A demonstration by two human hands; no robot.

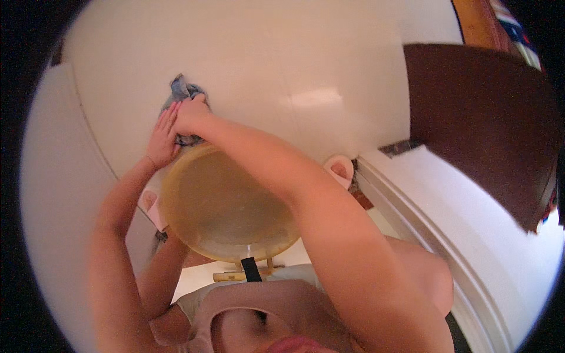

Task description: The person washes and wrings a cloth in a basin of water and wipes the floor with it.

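Both hands are together on a crumpled blue-grey cloth (180,88) that lies on the pale, glossy floor (282,57). My right hand (192,115) presses on the cloth with its fingers curled over it. Against it rests my left hand (165,139), fingers extended along the cloth's left side and touching my right hand. Below the hands is a round, yellowish translucent basin (229,212), partly covered by my right forearm. Its contents are blurred. Part of the cloth is hidden beneath the hands.
Slippers, one left (152,203) and one right (342,170), flank the basin. A white wall or panel (66,176) runs along the left. To the right are a white door frame (397,194) and a dark brown surface (476,119). A small yellowish object (228,276) lies below the basin.
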